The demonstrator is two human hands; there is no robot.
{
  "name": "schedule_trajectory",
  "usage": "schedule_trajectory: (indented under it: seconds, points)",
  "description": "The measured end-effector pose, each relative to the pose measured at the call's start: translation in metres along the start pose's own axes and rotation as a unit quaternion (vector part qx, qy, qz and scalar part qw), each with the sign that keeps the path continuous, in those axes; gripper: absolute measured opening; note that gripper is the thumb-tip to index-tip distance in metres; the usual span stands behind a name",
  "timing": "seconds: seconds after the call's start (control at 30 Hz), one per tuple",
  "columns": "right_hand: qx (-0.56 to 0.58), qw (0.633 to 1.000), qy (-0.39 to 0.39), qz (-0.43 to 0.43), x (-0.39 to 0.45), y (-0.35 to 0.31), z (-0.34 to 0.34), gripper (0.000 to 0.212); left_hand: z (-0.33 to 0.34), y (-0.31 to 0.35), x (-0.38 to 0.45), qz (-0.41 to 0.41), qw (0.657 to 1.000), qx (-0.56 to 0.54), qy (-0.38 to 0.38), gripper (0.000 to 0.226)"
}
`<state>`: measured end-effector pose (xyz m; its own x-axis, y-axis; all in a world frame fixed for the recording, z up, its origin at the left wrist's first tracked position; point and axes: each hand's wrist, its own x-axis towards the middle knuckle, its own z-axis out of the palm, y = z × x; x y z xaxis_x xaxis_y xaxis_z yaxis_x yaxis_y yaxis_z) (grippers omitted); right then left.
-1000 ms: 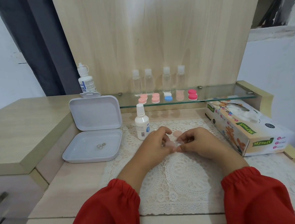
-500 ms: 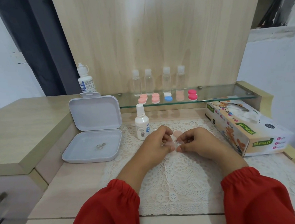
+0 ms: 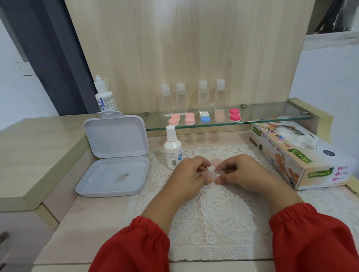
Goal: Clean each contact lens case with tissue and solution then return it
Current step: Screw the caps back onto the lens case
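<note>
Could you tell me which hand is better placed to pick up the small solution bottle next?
Left. The left hand sits right beside the small solution bottle, just to its right; the right hand is farther away. Both hands now pinch the pale pink lens case, so one must let go.

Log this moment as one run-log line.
stage: handling pale pink lens case | left hand: holds case | right hand: holds case | site: over lace mat | tissue use: not visible

Beyond the hands stand four clear bottles [image 3: 166, 100] and five lens cases [image 3: 234, 114]; two white bottles [image 3: 173, 150], one tissue box [image 3: 303, 157].
</note>
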<state>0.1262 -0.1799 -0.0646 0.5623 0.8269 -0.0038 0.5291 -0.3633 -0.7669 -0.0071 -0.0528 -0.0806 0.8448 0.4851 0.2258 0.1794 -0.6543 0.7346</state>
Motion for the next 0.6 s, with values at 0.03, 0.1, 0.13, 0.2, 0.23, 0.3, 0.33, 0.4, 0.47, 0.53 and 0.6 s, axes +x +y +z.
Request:
schedule_trajectory:
  seconds: [0.03,0.1,0.13,0.2,0.23,0.3,0.33,0.4,0.47,0.53,0.6]
  points:
    - [-0.005,1.000,-0.008,-0.003,-0.001,0.000,-0.001,0.027,0.000,0.000,0.000,0.001,1.000,0.008,-0.001,0.026]
    - [-0.007,0.999,-0.027,-0.015,-0.003,0.003,-0.004,0.037,0.000,-0.001,0.000,0.005,0.999,0.031,0.002,0.017]
    - [0.002,1.000,-0.024,-0.019,-0.003,0.005,-0.006,0.041,-0.001,-0.002,0.000,0.008,0.999,0.039,0.006,0.014]
    - [0.022,0.999,0.023,-0.029,-0.001,0.010,-0.008,0.048,-0.002,-0.003,0.000,0.008,0.999,0.040,0.015,0.012]
    - [0.012,0.998,0.050,-0.038,0.002,0.013,-0.006,0.052,-0.003,-0.003,0.000,0.004,0.999,0.039,0.019,0.012]
    - [-0.053,0.995,0.061,-0.055,0.009,0.019,-0.001,0.056,-0.004,-0.004,0.000,-0.002,0.999,0.041,0.023,0.012]
    - [-0.088,0.993,0.051,-0.058,0.013,0.023,0.004,0.056,-0.004,-0.004,-0.001,-0.001,0.999,0.042,0.025,0.012]
    - [-0.119,0.991,0.046,-0.046,0.017,0.025,0.009,0.049,-0.004,-0.003,-0.001,0.004,0.999,0.043,0.025,0.011]
    - [-0.118,0.989,0.063,-0.057,0.017,0.024,0.010,0.036,-0.004,-0.003,-0.001,0.007,0.999,0.045,0.022,0.012]
    - [-0.107,0.988,0.085,-0.079,0.016,0.020,0.009,0.031,-0.004,-0.004,0.000,0.009,0.999,0.048,0.017,0.012]
    - [-0.063,0.990,0.101,-0.080,0.012,0.018,0.008,0.029,-0.004,-0.005,0.001,0.012,0.998,0.057,0.013,0.012]
